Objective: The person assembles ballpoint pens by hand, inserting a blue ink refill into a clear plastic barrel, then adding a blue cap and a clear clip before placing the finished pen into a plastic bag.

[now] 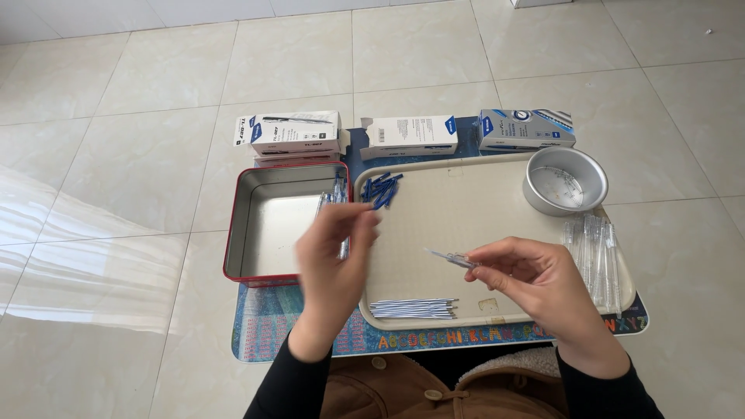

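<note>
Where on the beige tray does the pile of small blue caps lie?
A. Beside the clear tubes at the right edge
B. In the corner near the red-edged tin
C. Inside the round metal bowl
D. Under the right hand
B: the blue caps lie heaped in the far left corner of the beige tray, next to the red-edged tin; the round metal bowl stands at the opposite far corner.

Three pen boxes (407, 136) in a row along the mat's far edge, well beyond both hands. Round metal pan (565, 180) up and right of the right hand. Blue pen caps (381, 189) piled just above the left hand. Alphabet mat (272, 326) beneath, cream floor tiles (116, 155) around.
</note>
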